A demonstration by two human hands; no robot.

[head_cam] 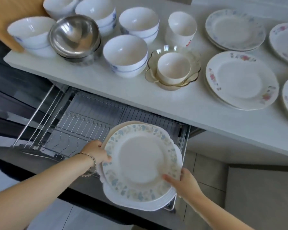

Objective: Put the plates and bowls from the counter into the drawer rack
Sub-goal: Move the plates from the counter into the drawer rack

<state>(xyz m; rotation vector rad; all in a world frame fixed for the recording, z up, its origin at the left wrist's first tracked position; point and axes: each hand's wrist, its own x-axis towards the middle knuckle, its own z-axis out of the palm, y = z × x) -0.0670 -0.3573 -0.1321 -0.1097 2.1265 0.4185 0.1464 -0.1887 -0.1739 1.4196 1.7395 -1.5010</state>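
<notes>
Arms outstretched, a person holds a stack of plates (pixel 140 161) over the open drawer rack (pixel 83 117). The left hand (pixel 96 153) curls round its left rim, while the right hand (pixel 184 183) clasps the near right edge, thumb on top.

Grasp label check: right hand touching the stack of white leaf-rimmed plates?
Touching. Head view: right hand grips the plate stack at its rim, thumb on top.

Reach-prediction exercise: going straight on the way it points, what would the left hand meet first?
The stack of white floral-rimmed plates that the left hand grips; past it, probably the metal wire drawer rack, depth unclear.
</notes>
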